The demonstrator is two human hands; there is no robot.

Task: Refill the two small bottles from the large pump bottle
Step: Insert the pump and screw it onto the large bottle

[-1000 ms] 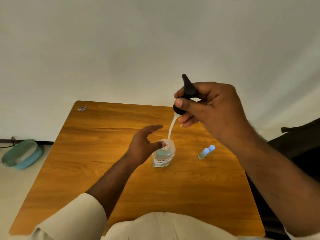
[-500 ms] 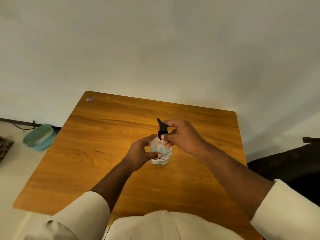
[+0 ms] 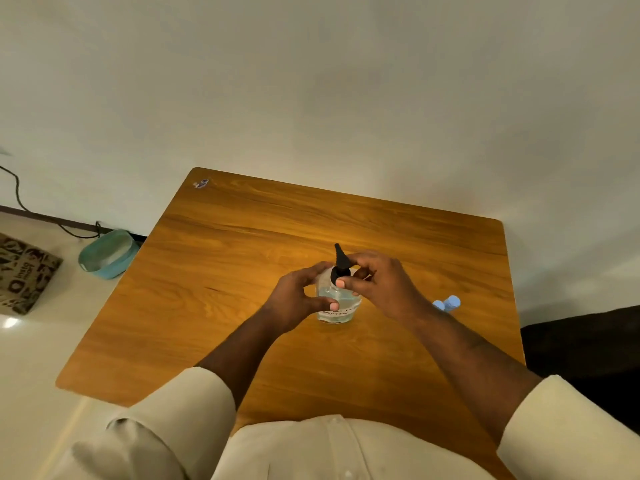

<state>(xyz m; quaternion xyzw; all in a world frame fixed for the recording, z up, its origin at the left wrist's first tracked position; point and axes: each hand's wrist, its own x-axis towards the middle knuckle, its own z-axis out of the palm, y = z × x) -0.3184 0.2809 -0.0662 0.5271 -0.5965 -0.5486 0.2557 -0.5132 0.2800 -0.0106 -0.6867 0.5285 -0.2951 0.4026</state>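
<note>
Left hand [image 3: 298, 299] is wrapped around the clear large bottle [image 3: 337, 306], right hand [image 3: 377, 285] pinching its black pump top [image 3: 341, 263]. Bottle's mid-table [image 3: 242, 271], clear liquid inside. Two small blue-capped bottles [image 3: 448, 303] sit just right, behind the wrist.

1 head-worn wide-angle camera is looking forward and steeply down from above the near edge of a wooden table [image 3: 242, 258], taking in the whole tabletop. The wearer's shirt front [image 3: 311, 452] is filling the bottom of the frame below the table; a pale wall [image 3: 311, 81] is rising beyond the table's far edge, and a teal basin [image 3: 109, 252] is sitting on the floor left of the table.
</note>
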